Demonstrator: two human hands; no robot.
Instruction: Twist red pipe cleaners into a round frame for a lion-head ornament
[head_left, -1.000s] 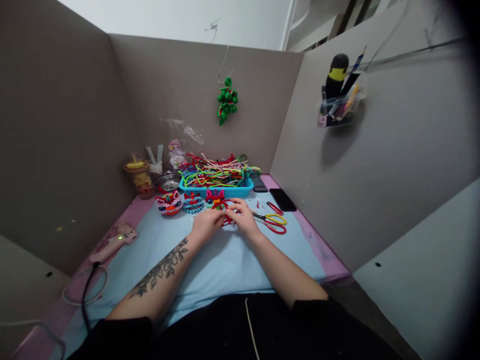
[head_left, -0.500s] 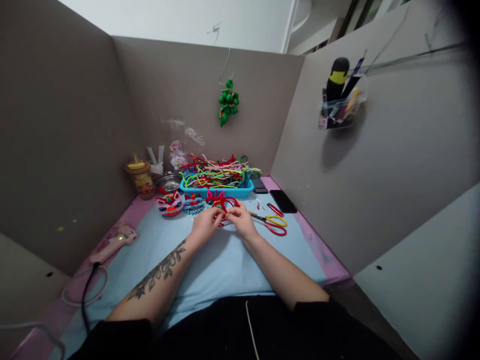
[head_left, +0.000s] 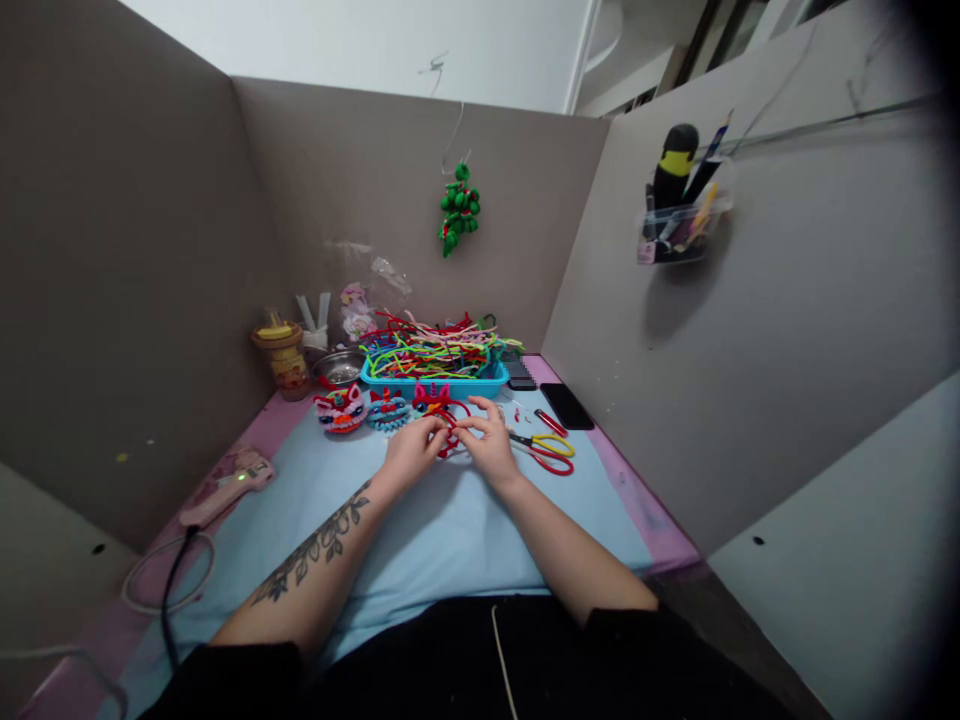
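My left hand [head_left: 411,448] pinches a bent piece of red pipe cleaner [head_left: 452,441] above the blue cloth. From the other side, my right hand [head_left: 489,446] grips the same red piece between thumb and index finger, its other fingers raised. Part of the piece is hidden behind the fingertips. Just beyond stand small animal heads made of pipe cleaner: a pink one [head_left: 340,411], a light blue one [head_left: 388,411] and a red-and-pink one [head_left: 430,398], partly covered by the work. Scissors [head_left: 553,447] with one yellow and one red handle lie right of my right hand.
A blue tray [head_left: 435,388] heaped with colourful pipe cleaners stands at the back, beside a metal bowl [head_left: 341,368] and a lidded cup [head_left: 285,360]. A black phone [head_left: 568,406] and a red tool [head_left: 551,423] lie right. A corded pink glue gun [head_left: 232,490] rests left. Partitions enclose the table.
My right hand's fingers have lifted and spread a little, while thumb and index finger stay on the red piece. The red loop sits slightly lower. My left hand has hardly moved.
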